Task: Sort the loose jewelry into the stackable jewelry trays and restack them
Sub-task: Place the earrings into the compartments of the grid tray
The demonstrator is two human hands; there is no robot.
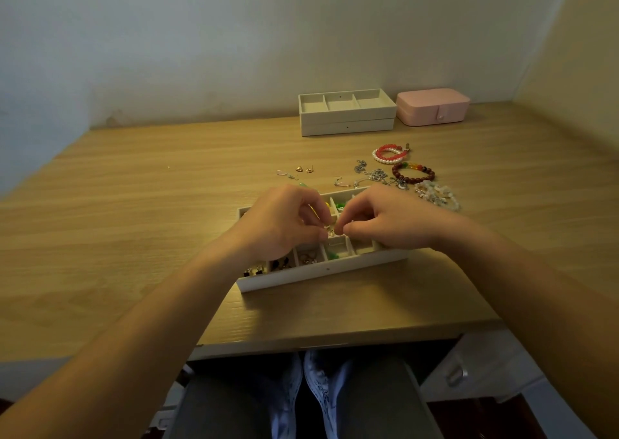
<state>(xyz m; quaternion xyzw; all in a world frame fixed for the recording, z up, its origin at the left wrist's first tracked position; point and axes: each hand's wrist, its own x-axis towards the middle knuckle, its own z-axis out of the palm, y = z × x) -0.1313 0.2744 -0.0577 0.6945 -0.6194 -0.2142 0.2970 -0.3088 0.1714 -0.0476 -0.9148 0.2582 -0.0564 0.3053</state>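
A white compartment tray [321, 269] lies near the table's front edge, with earrings and green beads in several cells. Both my hands hover over its middle. My left hand [284, 224] and my right hand [382, 220] meet fingertip to fingertip, and both pinch one small gold-coloured piece of jewelry [331, 232] between them. Loose earrings [303, 169] lie beyond the tray. Silver chains [375, 174], a red and pearl bracelet [390, 153], a dark red bead bracelet [413, 172] and a pale bead bracelet [437, 195] lie to the right.
Two stacked white trays [346, 125] stand at the back, the top one with three bare cells. A pink jewelry box [432, 106] sits right of them. The wooden table [134, 220] ends at a wall behind and at my knees in front.
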